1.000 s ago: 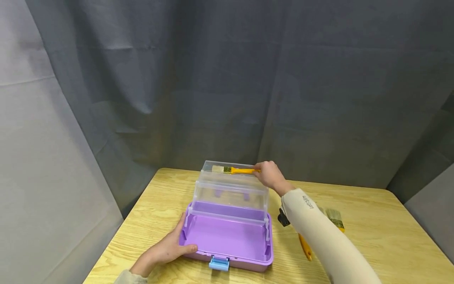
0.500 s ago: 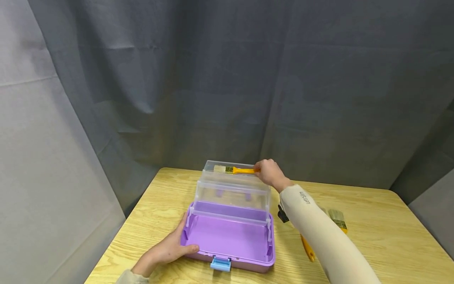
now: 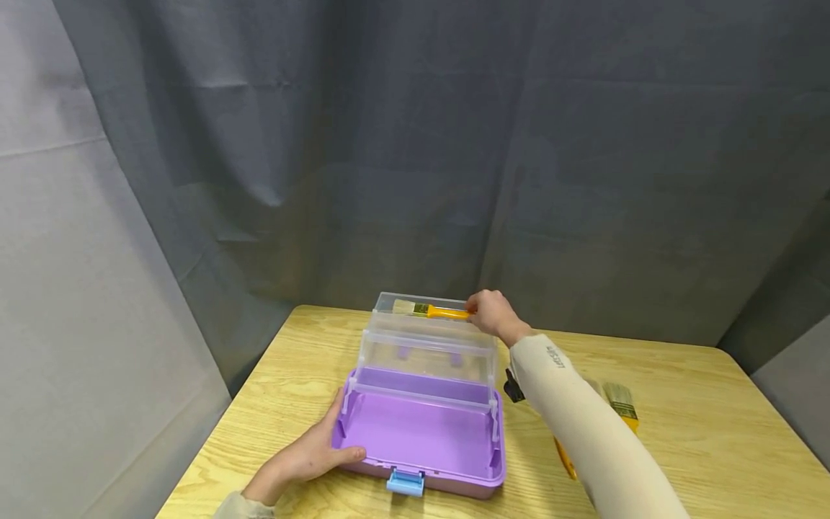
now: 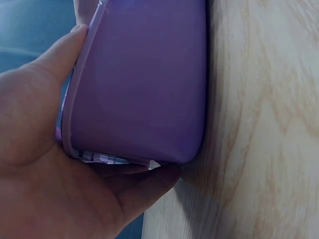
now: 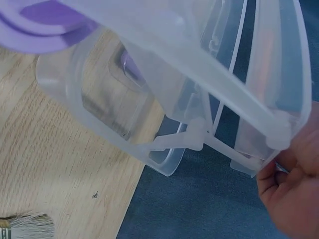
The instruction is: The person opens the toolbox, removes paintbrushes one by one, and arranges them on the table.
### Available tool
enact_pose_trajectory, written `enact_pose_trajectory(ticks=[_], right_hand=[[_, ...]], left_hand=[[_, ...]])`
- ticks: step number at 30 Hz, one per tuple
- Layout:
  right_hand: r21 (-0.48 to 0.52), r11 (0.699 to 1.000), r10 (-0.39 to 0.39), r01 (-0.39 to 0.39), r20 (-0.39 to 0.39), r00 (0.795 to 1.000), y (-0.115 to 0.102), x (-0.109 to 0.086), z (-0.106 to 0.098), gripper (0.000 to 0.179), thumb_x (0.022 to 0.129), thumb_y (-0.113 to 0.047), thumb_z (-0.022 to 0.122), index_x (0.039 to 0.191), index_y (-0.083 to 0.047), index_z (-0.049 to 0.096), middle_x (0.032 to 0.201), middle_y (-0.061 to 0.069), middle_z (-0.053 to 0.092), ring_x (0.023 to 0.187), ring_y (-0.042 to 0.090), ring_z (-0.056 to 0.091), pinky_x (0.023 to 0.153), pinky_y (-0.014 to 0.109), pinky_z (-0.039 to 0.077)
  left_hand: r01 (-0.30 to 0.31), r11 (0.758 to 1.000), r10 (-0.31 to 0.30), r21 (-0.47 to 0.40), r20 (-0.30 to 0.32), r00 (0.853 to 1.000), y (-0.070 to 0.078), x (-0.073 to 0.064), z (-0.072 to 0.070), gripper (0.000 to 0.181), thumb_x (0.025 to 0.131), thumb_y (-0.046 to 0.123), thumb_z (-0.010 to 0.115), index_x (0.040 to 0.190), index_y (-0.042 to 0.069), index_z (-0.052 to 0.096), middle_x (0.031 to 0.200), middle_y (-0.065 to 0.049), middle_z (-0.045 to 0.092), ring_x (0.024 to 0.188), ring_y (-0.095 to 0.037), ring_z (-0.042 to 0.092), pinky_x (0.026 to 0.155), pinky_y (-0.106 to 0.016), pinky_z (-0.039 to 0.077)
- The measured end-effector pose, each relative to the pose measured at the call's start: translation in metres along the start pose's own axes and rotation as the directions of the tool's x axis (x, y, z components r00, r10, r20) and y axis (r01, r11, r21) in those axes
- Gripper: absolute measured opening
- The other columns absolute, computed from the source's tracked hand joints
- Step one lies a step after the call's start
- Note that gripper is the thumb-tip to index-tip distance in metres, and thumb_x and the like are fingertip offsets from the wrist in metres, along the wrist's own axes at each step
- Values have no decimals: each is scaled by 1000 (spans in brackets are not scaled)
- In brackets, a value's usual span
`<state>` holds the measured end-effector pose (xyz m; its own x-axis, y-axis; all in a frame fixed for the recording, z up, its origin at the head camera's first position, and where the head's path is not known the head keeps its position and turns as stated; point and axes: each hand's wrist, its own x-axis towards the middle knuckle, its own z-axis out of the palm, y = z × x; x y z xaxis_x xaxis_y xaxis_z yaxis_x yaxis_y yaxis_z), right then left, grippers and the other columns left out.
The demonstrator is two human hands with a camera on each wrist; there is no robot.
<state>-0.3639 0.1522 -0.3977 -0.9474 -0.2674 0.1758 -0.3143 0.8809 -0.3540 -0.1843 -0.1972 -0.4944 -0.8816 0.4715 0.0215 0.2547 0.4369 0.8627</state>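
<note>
A purple box point(image 3: 418, 432) with a blue latch point(image 3: 405, 481) stands with its clear stacked trays raised at the back. My left hand point(image 3: 318, 450) grips its left front corner, thumb over the rim; in the left wrist view the fingers point(image 4: 149, 191) lie along the side wall. A paintbrush point(image 3: 441, 312) with an orange handle lies along the top tray point(image 3: 421, 324), bristles to the left. At the tray's right end my right hand point(image 3: 494, 315) pinches the handle's end. In the right wrist view, the curled right hand point(image 5: 294, 179) is partly hidden by the tray corner.
More orange-handled paintbrushes point(image 3: 620, 398) lie on the wooden table point(image 3: 687, 432) to the right, partly hidden by my right sleeve point(image 3: 593, 425). A small black object point(image 3: 513, 387) shows beside the box. Dark curtains point(image 3: 415, 158) hang behind the table.
The view has shifted slightly, so the box appears a little further right. The paintbrush stays in the same place in the top tray, and both hands keep nearly the same positions.
</note>
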Motion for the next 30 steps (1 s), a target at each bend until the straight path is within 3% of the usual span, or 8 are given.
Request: enact_pose_trajectory(ticks=[5,8,12,18,24,30], right_hand=[[26,997,-71,72,-19,997,-1,-4,-1,19,86,-9,68,103,-2,71,99,12,68,86,27,62,82,42,51],[114,989,-88,96,-73,993,-4,-7,-1,19,87,-7,67,105,-1,71,101,13,68,88,28,62,81,41,52],[277,958,-41,77,-134,990,-10,-11,-3,21,87,-8,68,107,-1,71,102,14,68,88,27,62,78,38,55],[457,889,59,14,-144,988,-29,-12,-4,24,86,-11,70,108,-2,71,101,12,68,83,23,63,73,33,56],[500,866,90,-4,-150,985,-48,-11,4,23,86,-12,70,107,-3,72,102,12,68,82,23,63,71,32,55],[486,874,87,-9,-139,986,-54,-12,10,23,86,-15,71,107,-6,73,104,11,69,84,21,62,70,30,55]], left_hand=[[-2,1000,2,-11,-3,1000,0,0,0,113,82,24,75,150,10,-15,153,-28,-2,138,-44,11,109,-57,8],[-11,1000,11,-17,-6,1000,-1,0,-1,113,81,23,75,150,10,-14,153,-28,0,138,-44,12,110,-57,9],[-13,1000,13,-18,-9,1000,0,0,-2,113,81,23,75,150,10,-14,153,-29,-1,138,-45,11,109,-57,8],[-12,1000,12,-22,-1,1000,-1,0,-5,113,82,22,75,150,11,-15,154,-27,-2,138,-44,11,110,-57,8],[-19,999,19,-30,1,1000,-4,2,-6,113,82,21,75,151,13,-14,154,-26,-1,138,-43,12,110,-57,9],[-17,999,17,-39,7,1000,-3,3,-2,113,82,21,75,151,13,-14,153,-27,1,137,-44,14,109,-57,10]])
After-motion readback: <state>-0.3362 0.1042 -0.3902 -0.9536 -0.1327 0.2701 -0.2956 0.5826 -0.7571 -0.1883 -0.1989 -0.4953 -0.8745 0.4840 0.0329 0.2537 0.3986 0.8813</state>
